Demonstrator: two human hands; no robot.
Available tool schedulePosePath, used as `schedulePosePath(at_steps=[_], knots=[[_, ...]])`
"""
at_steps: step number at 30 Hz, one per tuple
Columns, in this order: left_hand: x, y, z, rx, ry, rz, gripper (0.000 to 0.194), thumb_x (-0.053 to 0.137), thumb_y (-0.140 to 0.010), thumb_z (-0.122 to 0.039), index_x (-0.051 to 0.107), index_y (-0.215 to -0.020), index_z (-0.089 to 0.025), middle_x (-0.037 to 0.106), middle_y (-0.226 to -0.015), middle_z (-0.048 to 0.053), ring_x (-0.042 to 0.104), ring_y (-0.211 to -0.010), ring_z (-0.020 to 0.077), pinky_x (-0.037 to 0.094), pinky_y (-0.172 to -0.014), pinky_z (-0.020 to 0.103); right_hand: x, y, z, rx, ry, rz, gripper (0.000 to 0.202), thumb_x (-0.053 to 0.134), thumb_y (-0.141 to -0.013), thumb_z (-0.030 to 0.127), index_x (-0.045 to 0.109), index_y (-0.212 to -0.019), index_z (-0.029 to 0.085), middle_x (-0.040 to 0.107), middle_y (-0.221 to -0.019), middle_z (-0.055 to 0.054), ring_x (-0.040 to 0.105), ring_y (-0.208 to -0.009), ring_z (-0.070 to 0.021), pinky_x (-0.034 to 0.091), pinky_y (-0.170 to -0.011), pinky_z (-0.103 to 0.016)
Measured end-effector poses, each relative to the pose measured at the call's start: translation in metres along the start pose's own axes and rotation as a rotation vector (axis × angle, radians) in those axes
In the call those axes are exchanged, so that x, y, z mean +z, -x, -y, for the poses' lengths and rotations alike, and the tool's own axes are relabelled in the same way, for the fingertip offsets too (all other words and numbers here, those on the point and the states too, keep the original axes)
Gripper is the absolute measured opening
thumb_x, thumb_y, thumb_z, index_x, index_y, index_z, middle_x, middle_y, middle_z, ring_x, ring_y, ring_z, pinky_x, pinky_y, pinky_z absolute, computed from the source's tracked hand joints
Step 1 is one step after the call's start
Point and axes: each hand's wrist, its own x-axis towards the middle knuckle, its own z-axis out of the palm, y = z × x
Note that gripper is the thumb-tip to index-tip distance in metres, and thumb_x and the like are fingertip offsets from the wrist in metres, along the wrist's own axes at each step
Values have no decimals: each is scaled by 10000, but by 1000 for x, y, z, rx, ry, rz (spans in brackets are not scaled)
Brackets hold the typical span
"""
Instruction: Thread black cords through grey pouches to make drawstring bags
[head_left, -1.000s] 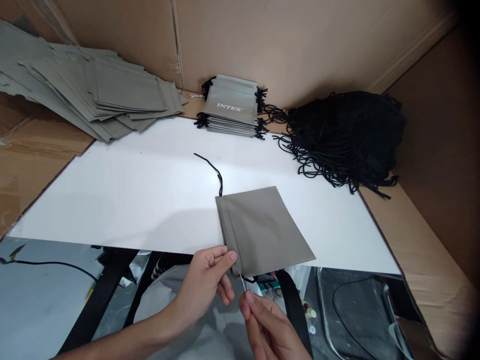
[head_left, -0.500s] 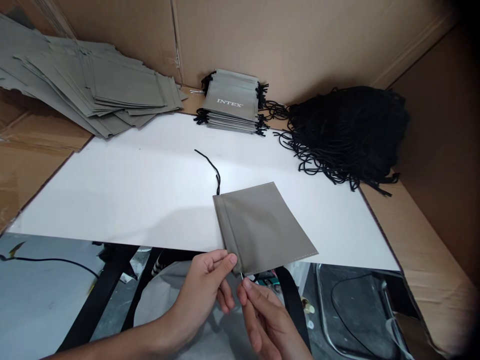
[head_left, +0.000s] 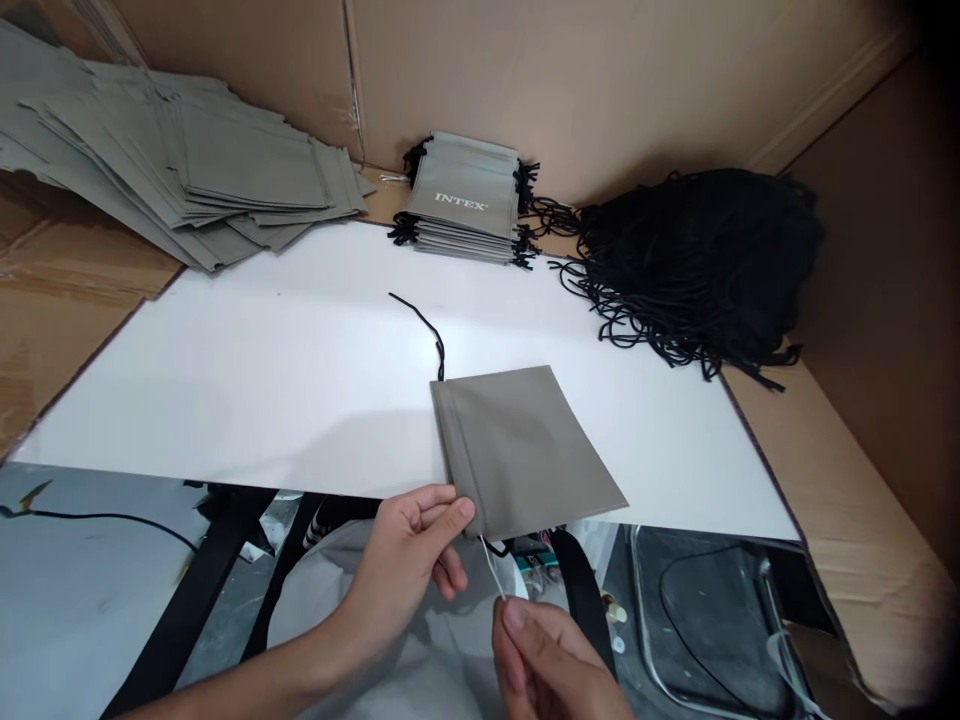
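Cardboard (head_left: 562,80) rises behind the white surface (head_left: 225,350) and stands at both sides of it. At the far left is a fanned pile (head_left: 247,160) of flat grey pouches, and at the far right a tangled black heap (head_left: 697,260) of cords. Between them sits a smaller stack (head_left: 465,180) of pouches, the top one printed INTEX, with black cord ends at both sides.

A single grey pouch (head_left: 525,440) lies at the near edge of the surface, its near end reaching slightly past it. The left hand (head_left: 405,550) pinches the near-left corner between thumb and fingers. The right hand (head_left: 555,660), below and apart from the pouch, has its thumb and fingertips pressed together on a thin pale strand (head_left: 493,572). From the far-left corner a black cord (head_left: 427,322) trails over the surface.

The pouch looks light, thin and soft, flat enough to lie smooth but likely to crease or swing if pulled from one point. The seamed band along its left side seems the firmest place to hold, close to the corner. The strand looks slim and perhaps slippery, so a tight fingertip grip suits it.

Whatever runs inside the band is hidden. The left fingers beneath the corner are partly covered, a dark loop under the near end is hard to make out, and whether the strand is wire or thread cannot be told. The right hand is cut off by the lower edge of the view.
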Motion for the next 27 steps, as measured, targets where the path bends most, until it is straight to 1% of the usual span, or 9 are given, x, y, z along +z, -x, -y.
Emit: schedulePosePath(at_steps=[4, 7, 11, 16, 17, 20, 22, 24, 27], knots=[[2, 2, 12, -24, 3, -22, 535, 758, -673, -629, 594, -811, -139, 565, -551, -41, 462, -344, 69, 329, -339, 176, 0, -6, -2, -41, 25, 58, 617, 739, -657, 739, 433, -610, 205, 350, -369, 113, 218, -288, -20, 174, -336, -173], [4, 4, 15, -22, 10, -29, 518, 738, -711, -623, 606, -834, -138, 518, -507, -60, 446, -343, 67, 322, -344, 166, 3, -9, -2, -63, 47, 105, 605, 682, -710, 755, 434, -621, 210, 310, -346, 125, 167, -275, -19, 146, -325, -180], [5, 7, 16, -21, 11, -40, 521, 745, -710, -623, 623, -854, -136, 523, -508, -57, 426, -328, 63, 305, -338, 169, 8, -7, -1, -82, 85, 107, 607, 686, -705, 756, 451, -620, 202, 334, -348, 112, 177, -282, -18, 137, -330, -183], [3, 8, 16, -19, 16, -63, 523, 791, -676, -588, 639, -886, -134, 647, -663, -7, 410, -326, 35, 288, -342, 168, 11, -8, -4, -71, 149, 105, 603, 656, -732, 759, 512, -640, 181, 400, -349, 78, 243, -296, -28, 167, -349, -176], [2, 7, 14, -10, 22, -66, 512, 791, -679, -584, 645, -871, -132, 639, -628, -11, 414, -330, 38, 294, -349, 166, 11, -8, -5, -77, 165, 105, 604, 641, -741, 765, 520, -649, 180, 409, -354, 75, 258, -298, -32, 174, -351, -175], [1, 4, 2, 53, 25, -96, 487, 772, -703, -585, 673, -845, -130, 539, -449, -40, 441, -351, 66, 330, -380, 163, 10, -5, -3, -82, 247, 106, 608, 615, -762, 769, 505, -644, 183, 449, -401, 61, 313, -334, -40, 202, -369, -172], [1, 3, -5, 91, 4, -94, 476, 786, -692, -570, 695, -855, -131, 524, -429, -45, 451, -355, 73, 338, -384, 166, 9, -2, -1, -79, 303, 127, 608, 604, -778, 762, 473, -623, 189, 457, -423, 55, 340, -359, -45, 219, -381, -172], [3, 4, -10, 93, -31, -63, 455, 804, -672, -551, 705, -814, -130, 516, -435, -48, 441, -341, 69, 327, -373, 171, 8, -1, 0, -99, 326, 148, 611, 588, -783, 771, 455, -620, 197, 428, -413, 66, 317, -351, -45, 208, -373, -176], [6, 8, -9, 84, -59, -41, 427, 795, -680, -543, 692, -722, -131, 463, -401, -58, 407, -319, 62, 300, -363, 174, 6, -6, -3, -140, 338, 168, 620, 553, -783, 797, 454, -630, 204, 380, -377, 85, 255, -315, -41, 167, -344, -183]])
